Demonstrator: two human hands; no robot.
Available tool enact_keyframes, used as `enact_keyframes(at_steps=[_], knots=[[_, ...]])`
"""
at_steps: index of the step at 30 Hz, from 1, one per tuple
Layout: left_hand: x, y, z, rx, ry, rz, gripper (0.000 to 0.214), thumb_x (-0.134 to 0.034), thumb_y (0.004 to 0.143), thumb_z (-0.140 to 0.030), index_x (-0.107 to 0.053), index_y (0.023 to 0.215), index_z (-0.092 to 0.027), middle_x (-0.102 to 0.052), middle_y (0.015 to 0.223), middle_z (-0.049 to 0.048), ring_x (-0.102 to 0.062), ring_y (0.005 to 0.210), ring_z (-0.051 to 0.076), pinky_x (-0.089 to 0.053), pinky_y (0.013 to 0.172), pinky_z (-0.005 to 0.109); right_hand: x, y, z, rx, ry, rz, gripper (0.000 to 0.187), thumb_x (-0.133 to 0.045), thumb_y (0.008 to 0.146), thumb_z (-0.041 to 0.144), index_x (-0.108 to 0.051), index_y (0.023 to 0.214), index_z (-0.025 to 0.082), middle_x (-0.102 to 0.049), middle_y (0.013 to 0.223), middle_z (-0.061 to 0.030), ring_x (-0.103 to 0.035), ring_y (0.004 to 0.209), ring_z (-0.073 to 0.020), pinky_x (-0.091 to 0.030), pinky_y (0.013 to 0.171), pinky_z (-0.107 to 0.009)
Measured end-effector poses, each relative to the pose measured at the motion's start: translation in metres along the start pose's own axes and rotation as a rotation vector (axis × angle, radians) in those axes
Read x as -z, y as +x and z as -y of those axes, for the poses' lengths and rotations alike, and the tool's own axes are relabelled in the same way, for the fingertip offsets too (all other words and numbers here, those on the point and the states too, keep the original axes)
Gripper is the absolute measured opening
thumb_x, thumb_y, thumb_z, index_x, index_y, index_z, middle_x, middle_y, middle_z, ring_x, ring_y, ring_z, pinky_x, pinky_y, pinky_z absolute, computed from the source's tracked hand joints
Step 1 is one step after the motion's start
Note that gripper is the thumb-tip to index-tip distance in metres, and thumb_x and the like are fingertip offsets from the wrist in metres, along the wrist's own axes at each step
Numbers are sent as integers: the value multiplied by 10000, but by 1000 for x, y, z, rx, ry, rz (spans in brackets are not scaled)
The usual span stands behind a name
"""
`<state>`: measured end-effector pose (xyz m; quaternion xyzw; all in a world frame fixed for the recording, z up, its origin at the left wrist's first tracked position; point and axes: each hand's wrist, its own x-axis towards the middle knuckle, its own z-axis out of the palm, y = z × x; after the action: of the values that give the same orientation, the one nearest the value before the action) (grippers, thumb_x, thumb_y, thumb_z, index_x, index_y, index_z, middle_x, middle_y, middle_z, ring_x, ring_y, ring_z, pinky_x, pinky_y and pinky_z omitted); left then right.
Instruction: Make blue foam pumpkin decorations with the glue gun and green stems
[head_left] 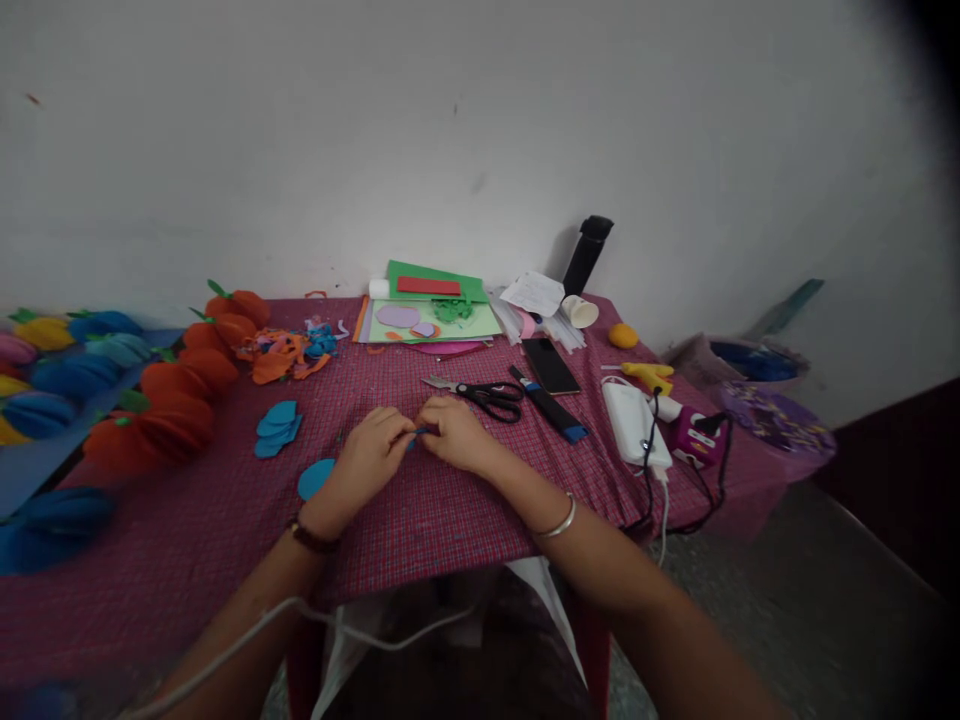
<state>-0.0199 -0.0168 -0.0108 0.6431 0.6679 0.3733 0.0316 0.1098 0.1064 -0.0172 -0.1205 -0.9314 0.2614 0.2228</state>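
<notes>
Above the checked tablecloth [420, 540], my left hand [373, 450] and my right hand [454, 432] meet fingertip to fingertip. Both are closed in a pinch on a small blue paper piece [421, 431], mostly hidden by the fingers. A flat blue cutout [315, 478] lies beside my left wrist, and a small stack of blue cutouts [278, 428] is farther left. Just beyond my right hand rest black-handled scissors [487, 396], with their blades pointing left.
Orange pumpkin-shaped paper crafts [154, 430] line the left side, near paper scraps [281, 352]. Coloured sheets [435, 318] lie at the back. Rightward are a phone [551, 366], a black-and-blue strip [553, 408], a white power bank [636, 425], cables and a black bottle [588, 256].
</notes>
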Motion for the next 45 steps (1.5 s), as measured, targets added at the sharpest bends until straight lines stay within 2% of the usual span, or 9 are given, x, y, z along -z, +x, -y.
enact_keyframes(at_steps=[5, 8, 10, 12, 15, 21, 26, 32, 45], knots=[[0, 1, 8, 250, -261, -157, 220, -623, 786, -348, -620, 930, -182, -654, 851, 37, -613, 765, 182, -483, 690, 315, -9, 3, -3, -124, 143, -131, 76, -639, 789, 124, -663, 734, 171, -591, 744, 9, -559, 766, -132, -409, 726, -242], [-1, 2, 16, 335, -295, -107, 236, -667, 723, -350, -621, 875, -174, -653, 804, 23, -610, 722, 175, -481, 659, 303, -14, 5, -4, -176, 197, -162, 57, -664, 788, 148, -662, 736, 170, -581, 743, 18, -552, 741, -120, -408, 699, -232], [-2, 2, 20, 319, -220, -43, 132, -632, 733, -310, -608, 730, -180, -612, 711, 0, -574, 668, 157, -449, 621, 283, -14, 4, -3, -195, 168, -141, 39, -671, 793, 170, -671, 755, 176, -591, 769, 14, -556, 758, -123, -408, 714, -240], [-4, 2, 23, 273, -106, 0, 160, -592, 748, -268, -563, 611, -188, -551, 641, -14, -525, 626, 143, -404, 590, 268, -12, 2, -2, -201, 78, -99, 14, -677, 795, 195, -687, 786, 189, -614, 818, 1, -566, 821, -143, -404, 763, -268], [-5, 2, 26, 225, 27, 35, 188, -583, 738, -230, -526, 563, -195, -501, 613, -20, -484, 600, 139, -362, 572, 265, -7, -2, 2, -180, -79, -37, 56, -676, 806, 233, -704, 853, 219, -637, 912, -14, -563, 930, -181, -380, 826, -319], [-9, 1, 29, 228, 120, 70, 106, -564, 748, -193, -551, 643, -201, -507, 651, -15, -472, 614, 151, -344, 588, 274, -5, -4, 6, -154, -187, 30, 86, -623, 852, 246, -696, 893, 227, -641, 940, -24, -566, 957, -192, -364, 799, -328], [-9, 0, 28, 217, 108, 53, 160, -537, 782, -225, -518, 625, -202, -483, 647, -15, -468, 628, 155, -343, 590, 277, -5, -2, 6, -149, -204, -16, 98, -601, 864, 233, -688, 906, 217, -650, 944, -30, -575, 950, -185, -363, 804, -322], [-11, -1, 28, 234, 75, 71, 48, -596, 755, -250, -605, 734, -209, -512, 680, -17, -488, 637, 155, -361, 582, 274, -4, -3, 6, -169, -265, 40, 117, -600, 858, 260, -681, 930, 217, -651, 982, -45, -573, 975, -211, -382, 815, -338], [-13, 1, 16, 189, 48, -52, 48, -623, 770, -236, -646, 787, -197, -556, 772, 10, -541, 705, 158, -418, 644, 287, -4, -2, 7, -177, -294, 69, 124, -583, 858, 250, -683, 921, 214, -655, 975, -52, -577, 958, -211, -395, 806, -337]])
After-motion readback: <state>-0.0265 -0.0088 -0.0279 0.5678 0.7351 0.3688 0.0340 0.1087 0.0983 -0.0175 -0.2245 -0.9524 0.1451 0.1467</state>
